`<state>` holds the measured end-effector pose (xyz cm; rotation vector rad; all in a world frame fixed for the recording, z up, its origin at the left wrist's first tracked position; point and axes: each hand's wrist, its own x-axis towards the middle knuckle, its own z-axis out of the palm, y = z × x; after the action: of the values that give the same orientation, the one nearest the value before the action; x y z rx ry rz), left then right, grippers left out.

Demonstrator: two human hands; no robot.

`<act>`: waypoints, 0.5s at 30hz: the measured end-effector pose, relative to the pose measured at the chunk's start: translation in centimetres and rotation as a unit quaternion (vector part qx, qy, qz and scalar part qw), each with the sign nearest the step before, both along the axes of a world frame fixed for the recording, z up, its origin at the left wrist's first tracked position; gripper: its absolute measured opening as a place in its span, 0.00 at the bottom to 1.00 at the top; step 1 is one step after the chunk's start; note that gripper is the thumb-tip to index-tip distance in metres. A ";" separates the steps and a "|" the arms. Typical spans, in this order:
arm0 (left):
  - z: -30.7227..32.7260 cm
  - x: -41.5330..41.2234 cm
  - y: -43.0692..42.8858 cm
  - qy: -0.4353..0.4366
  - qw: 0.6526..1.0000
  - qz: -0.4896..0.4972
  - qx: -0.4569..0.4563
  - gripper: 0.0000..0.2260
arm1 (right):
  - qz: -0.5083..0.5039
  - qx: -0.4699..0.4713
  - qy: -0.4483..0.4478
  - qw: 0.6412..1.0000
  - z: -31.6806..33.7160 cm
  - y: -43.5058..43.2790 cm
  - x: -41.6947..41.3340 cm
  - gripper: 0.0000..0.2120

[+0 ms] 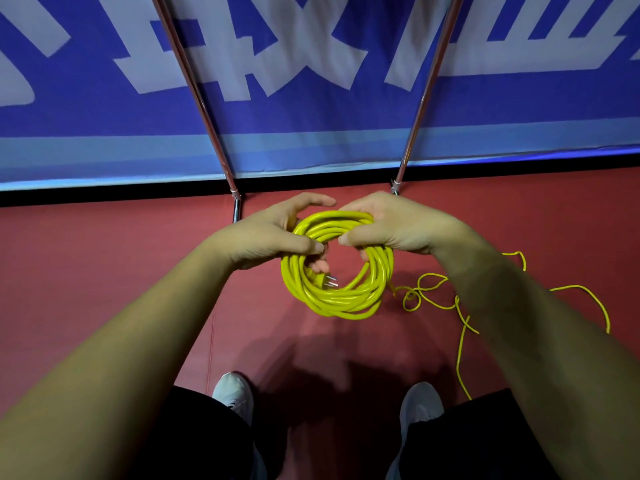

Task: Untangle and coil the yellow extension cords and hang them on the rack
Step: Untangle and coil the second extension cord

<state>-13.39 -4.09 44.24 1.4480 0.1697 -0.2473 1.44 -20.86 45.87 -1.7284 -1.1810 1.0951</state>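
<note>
A yellow extension cord wound into a round coil hangs in front of me above the red floor. My left hand grips the coil's upper left side, thumb over the strands. My right hand grips the upper right side. The metal prongs of a plug show inside the ring. A second yellow cord lies loose and looped on the floor to the right, partly hidden behind my right forearm. Two metal rack poles rise in front of me.
A blue banner with large pale lettering stands behind the poles. The floor is red matting. My two white shoes stand at the bottom of the view.
</note>
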 end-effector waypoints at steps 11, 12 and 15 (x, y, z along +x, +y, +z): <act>0.8 0.1 0.1 -0.005 0.984 -0.056 -0.172 0.35 | 0.012 0.014 0.087 0.996 0.0 0.3 -0.3 0.07; 0.8 0.0 0.0 -0.011 0.984 -0.044 -0.171 0.34 | 0.002 0.023 0.109 0.994 -0.2 0.3 -0.3 0.10; 0.9 0.0 -0.6 -0.030 0.985 0.008 -0.171 0.25 | -0.044 0.038 0.113 0.992 -0.9 0.1 0.1 0.18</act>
<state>-13.38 -4.73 45.18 1.1116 0.0850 -0.2086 1.52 -20.77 44.93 -1.5389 -0.9845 1.1431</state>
